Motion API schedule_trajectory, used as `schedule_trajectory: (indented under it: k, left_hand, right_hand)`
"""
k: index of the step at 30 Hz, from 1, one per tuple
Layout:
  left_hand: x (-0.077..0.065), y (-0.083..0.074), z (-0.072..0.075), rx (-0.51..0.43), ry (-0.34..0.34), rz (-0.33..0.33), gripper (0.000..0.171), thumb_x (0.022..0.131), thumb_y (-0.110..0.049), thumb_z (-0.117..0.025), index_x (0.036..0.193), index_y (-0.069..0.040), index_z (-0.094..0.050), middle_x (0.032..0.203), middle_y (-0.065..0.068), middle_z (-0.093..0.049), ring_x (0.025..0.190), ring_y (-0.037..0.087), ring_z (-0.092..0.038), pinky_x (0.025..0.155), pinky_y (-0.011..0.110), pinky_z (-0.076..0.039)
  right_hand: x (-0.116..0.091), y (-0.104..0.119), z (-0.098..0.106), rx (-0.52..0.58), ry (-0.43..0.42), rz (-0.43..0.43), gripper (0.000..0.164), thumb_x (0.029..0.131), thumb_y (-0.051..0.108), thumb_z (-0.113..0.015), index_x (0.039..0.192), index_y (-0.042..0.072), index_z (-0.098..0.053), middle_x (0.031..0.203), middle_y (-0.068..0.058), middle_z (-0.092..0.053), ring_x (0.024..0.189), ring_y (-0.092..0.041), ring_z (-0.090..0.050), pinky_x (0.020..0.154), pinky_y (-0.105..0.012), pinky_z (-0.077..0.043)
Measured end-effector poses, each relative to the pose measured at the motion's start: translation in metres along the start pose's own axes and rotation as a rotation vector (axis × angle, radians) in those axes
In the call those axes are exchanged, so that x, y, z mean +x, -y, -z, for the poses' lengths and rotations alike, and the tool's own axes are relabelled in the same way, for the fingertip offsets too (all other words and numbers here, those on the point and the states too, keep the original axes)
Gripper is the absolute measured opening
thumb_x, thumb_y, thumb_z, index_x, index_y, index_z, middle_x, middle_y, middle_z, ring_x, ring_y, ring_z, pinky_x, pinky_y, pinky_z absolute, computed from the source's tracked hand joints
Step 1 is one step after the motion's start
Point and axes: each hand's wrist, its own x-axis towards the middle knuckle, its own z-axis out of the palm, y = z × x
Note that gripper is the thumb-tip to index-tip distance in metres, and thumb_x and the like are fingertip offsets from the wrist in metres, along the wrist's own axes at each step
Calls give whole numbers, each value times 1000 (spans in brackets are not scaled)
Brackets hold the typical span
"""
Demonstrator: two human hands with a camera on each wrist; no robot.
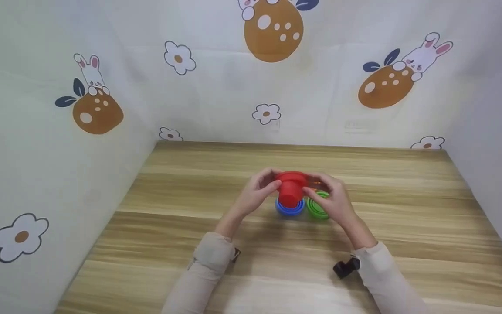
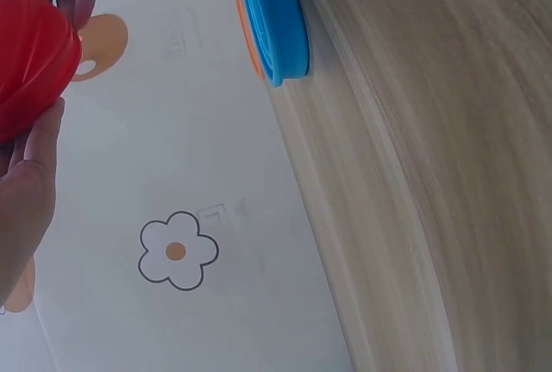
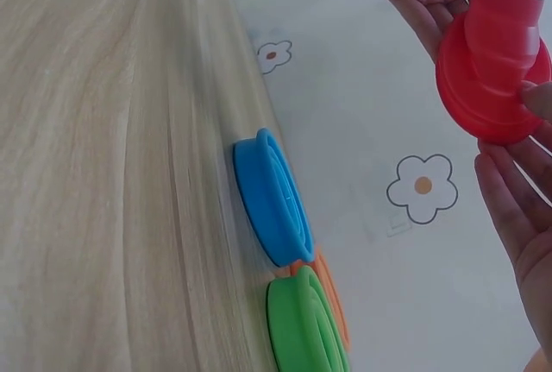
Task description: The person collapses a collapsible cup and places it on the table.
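Observation:
A red collapsible cup (image 1: 291, 192), with a wide ringed rim and a narrower part pulled out from it, is held up above the table between both hands. My left hand (image 1: 256, 191) grips its rim from the left, thumb toward me. From the other side my right hand (image 1: 334, 198) holds it, the thumb near the narrow part. In the right wrist view, the narrow end of the red cup (image 3: 500, 35) points upward. Just below the hands, a blue collapsed cup (image 1: 290, 212) and a green collapsed cup (image 1: 318, 207) lie side by side, the green one partly behind the right hand.
An orange collapsed cup (image 3: 332, 294) lies behind the blue and green ones, mostly hidden in the head view. Patterned cloth walls (image 1: 216, 96) close off the wooden table (image 1: 190, 183) at the back and sides. A black wrist mount (image 1: 347, 267) sits by the right sleeve.

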Motion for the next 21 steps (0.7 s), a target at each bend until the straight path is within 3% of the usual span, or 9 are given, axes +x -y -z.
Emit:
schedule_trajectory:
  k: [3,11,21]
  left_hand:
    - [0,0,0,4,6,8,30,99,-6,-54,123,11,-53,115,29,-60,96,8,-60,90,32,-57]
    - [-1,2,1,25,30,-7,28,99,-5,-54,122,11,-54,113,30,-60,95,8,-60,86,21,-55]
    - [0,4,1,99,64,-11,29,99,-7,-57,124,7,-57,116,26,-64,102,15,-63,94,27,-56]
  right_hand:
    - [0,0,-1,-9,-17,24,32,83,-8,-73,114,-10,-67,108,-25,-72,95,3,-68,83,-21,-59]
    - [1,-1,-2,-59,-40,55,29,84,-8,-73,112,-8,-69,105,-24,-73,93,3,-69,82,-22,-60]
    - [2,-1,-2,-109,-77,100,26,82,-8,-74,107,-6,-72,100,-19,-76,89,0,-70,78,-18,-59]
